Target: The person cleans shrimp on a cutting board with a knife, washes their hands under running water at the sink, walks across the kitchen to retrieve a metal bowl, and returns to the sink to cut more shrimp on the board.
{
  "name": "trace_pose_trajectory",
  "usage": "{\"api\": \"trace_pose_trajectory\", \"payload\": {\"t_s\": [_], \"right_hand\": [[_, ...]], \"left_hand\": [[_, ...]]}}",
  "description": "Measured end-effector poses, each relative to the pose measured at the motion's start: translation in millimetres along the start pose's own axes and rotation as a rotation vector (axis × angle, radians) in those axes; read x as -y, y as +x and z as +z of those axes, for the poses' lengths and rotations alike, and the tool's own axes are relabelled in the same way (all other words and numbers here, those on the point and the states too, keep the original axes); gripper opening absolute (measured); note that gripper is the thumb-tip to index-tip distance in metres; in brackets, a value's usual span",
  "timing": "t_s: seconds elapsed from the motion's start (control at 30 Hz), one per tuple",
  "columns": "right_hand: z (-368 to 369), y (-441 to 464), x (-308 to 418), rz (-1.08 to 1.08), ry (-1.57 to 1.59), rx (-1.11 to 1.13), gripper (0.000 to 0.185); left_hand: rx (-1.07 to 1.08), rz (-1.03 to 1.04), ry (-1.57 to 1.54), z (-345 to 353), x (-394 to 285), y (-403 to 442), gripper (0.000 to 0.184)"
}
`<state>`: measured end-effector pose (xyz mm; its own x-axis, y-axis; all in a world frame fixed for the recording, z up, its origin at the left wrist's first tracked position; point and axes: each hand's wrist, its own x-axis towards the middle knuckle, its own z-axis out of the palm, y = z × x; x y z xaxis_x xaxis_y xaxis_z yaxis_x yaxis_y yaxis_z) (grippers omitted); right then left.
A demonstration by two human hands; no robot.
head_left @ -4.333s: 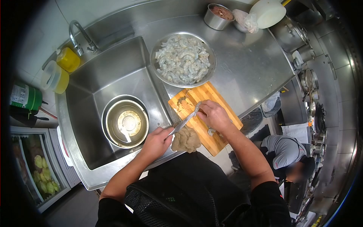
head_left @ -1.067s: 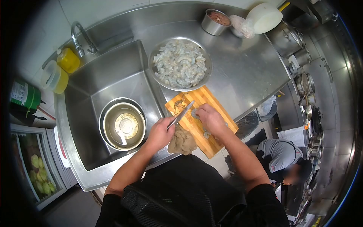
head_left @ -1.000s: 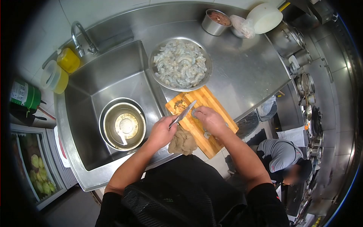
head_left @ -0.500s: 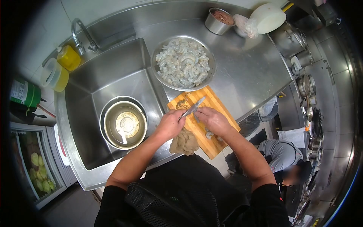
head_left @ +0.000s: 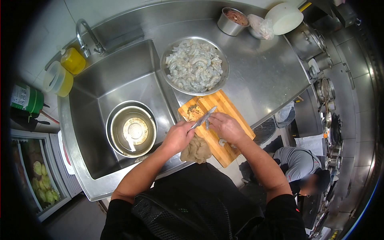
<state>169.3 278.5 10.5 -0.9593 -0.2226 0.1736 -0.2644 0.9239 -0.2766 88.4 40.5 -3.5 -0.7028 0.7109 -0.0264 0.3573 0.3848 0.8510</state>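
Observation:
My left hand [head_left: 178,137] is closed around the handle of a small knife [head_left: 205,116], its blade angled up and to the right over a wooden cutting board [head_left: 231,109]. Close beside the blade, my right hand [head_left: 228,128] pinches a grey shrimp [head_left: 207,125], mostly covered by the fingers. Another shrimp [head_left: 222,142] lies on the board below the right wrist. Dark scraps [head_left: 194,111] are smeared near the board's upper left corner. Beyond the board stands a metal bowl [head_left: 227,76] heaped with raw shrimp [head_left: 194,66]. A crumpled brown cloth [head_left: 196,149] sits against the board's left edge.
To the left is a steel sink [head_left: 90,120] holding a metal pot of water [head_left: 113,140], with a faucet [head_left: 82,40] behind. A metal container [head_left: 230,27] and a white bowl [head_left: 285,19] stand at the back. A person [head_left: 298,162] in grey is at the right.
The knife tip has dropped slightly and moved a little left, and my right fingers sit slightly apart from the blade. Otherwise the scene is almost the same.

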Motion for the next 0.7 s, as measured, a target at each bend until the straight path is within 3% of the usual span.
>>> {"api": "trace_pose_trajectory", "payload": {"t_s": [0.3,0.7], "right_hand": [[4.3,3.1,17.1,0.09,0.003,-0.119,0.025],[5.8,4.8,20.6,0.122,0.019,-0.116,0.023]], "left_hand": [[-0.037,0.003,-0.033,-4.1,6.5,-32.7,0.033],[0.037,-0.053,0.017,-49.1,13.2,-84.2,0.031]]}}
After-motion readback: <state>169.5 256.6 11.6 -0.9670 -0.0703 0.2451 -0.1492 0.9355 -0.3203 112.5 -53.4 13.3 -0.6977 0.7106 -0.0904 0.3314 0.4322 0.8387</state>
